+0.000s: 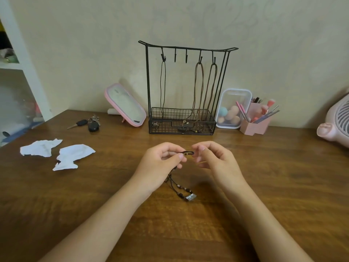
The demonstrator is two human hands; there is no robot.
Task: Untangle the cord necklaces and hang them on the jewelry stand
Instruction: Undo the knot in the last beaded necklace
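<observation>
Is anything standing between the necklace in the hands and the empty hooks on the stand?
Nothing visible. The left hand and right hand pinch the necklace; only bare table lies between it and the jewelry stand, whose two middle hooks are free.

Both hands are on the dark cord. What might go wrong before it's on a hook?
1. The cord is held only by fingertip pinches of the left hand and right hand; it may slip.
2. The free hooks sit between hung necklaces; the pendant might snag them.
</observation>
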